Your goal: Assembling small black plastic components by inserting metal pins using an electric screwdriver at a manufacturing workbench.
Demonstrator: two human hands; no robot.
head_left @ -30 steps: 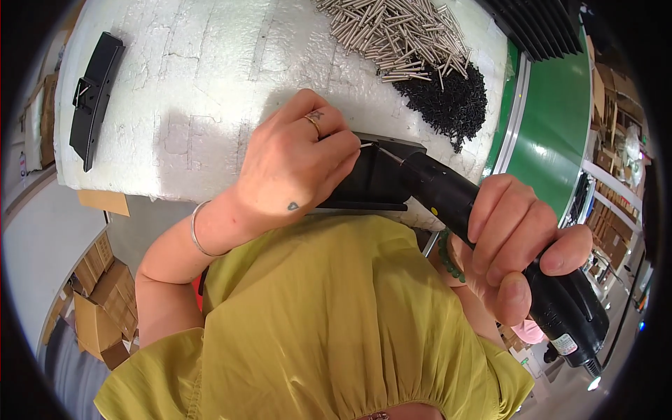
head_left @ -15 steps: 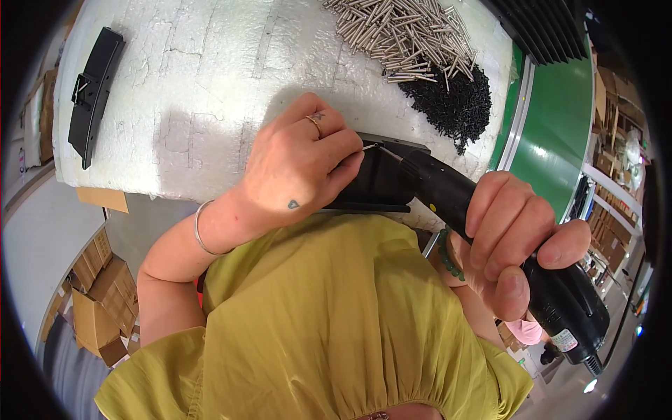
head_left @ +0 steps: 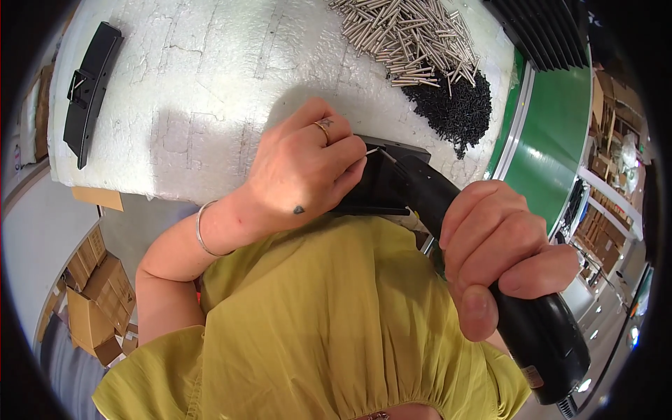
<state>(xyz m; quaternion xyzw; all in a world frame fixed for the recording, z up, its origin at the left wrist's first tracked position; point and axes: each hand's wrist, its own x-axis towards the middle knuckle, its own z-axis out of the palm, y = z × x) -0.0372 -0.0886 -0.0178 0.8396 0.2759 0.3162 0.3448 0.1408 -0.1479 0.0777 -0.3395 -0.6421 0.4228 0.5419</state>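
My right hand (head_left: 500, 245) is wrapped round a black electric screwdriver (head_left: 546, 343), which slants up and to the left. Its thin bit meets the tip of a slim silver metal pin (head_left: 372, 151), over a black panel-like part (head_left: 374, 192) close to my body. Fingers bent and pressed together, my left hand (head_left: 301, 164) pinches the other end of that pin. This hand hides the left portion of the black part. Whether a small screw sits between the bit and the pin is too small to tell.
Beyond the black part lie a heap of silver metal pins (head_left: 413, 42) and a pile of small black screws (head_left: 458, 115). Another black part (head_left: 94, 91) rests at the table's left edge. Black ribbed pieces (head_left: 542, 31) stand far right, by a green surface (head_left: 546, 147).
The screwdriver's rear end has swung down and left with my right hand, so the tool stands steeper. My left hand keeps its pinch and has barely shifted.
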